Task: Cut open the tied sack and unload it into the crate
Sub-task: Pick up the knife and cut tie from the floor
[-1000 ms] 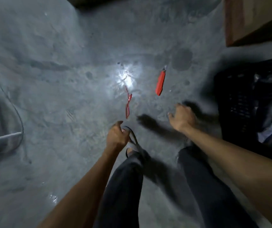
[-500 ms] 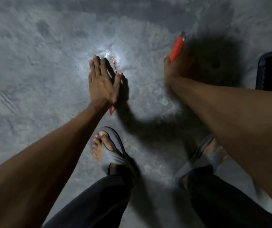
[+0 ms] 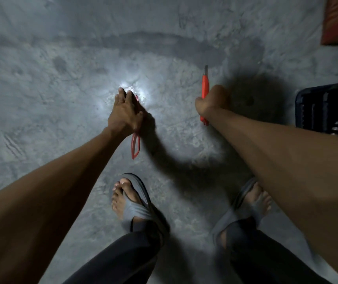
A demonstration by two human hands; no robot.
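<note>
Left hand [image 3: 126, 113], spread flat 0.5 s ago, now bends its fingers over the thin red string loop [image 3: 135, 144] on the grey concrete floor [image 3: 41, 78]; can't tell if it pinches. Right hand [image 3: 213, 101] now fisted round the red utility knife [image 3: 205, 85]. Black plastic crate [image 3: 327, 109] at the floor's right edge.

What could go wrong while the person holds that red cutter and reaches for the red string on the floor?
The right hand grips the cutter with its metal tip out; the left hand, on the red string nearby, could get nicked. A dropped cutter might hit bare toes in the open sandals.
</note>
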